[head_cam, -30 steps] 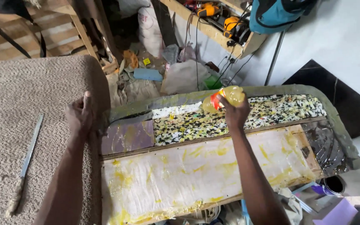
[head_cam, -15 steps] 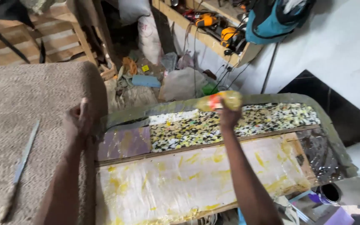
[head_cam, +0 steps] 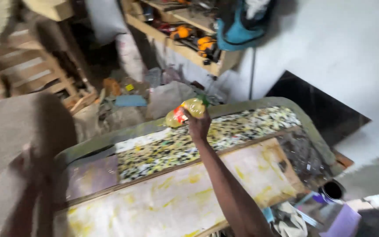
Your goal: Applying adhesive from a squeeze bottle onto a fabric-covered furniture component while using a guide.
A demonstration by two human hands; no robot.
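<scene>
**Bottle held over the speckled foam**

Our right hand (head_cam: 199,125) is closed in a full grip around a small yellow bottle (head_cam: 185,112) with a red label, fingers wrapped under its body. The bottle lies tilted almost on its side, its narrow end pointing left, and hangs above the speckled foam strip (head_cam: 224,136) at the far edge of the panel (head_cam: 176,202), whose pale surface is streaked with yellow. Our left hand (head_cam: 29,175) is badly blurred; it lies on the brown fabric (head_cam: 18,127) at the panel's left end, and we cannot tell how far its grip is open.

Compared with half a second ago, the bottle sits at much the same spot over the foam, while the view has swung and the left hand has smeared into motion blur.
</scene>
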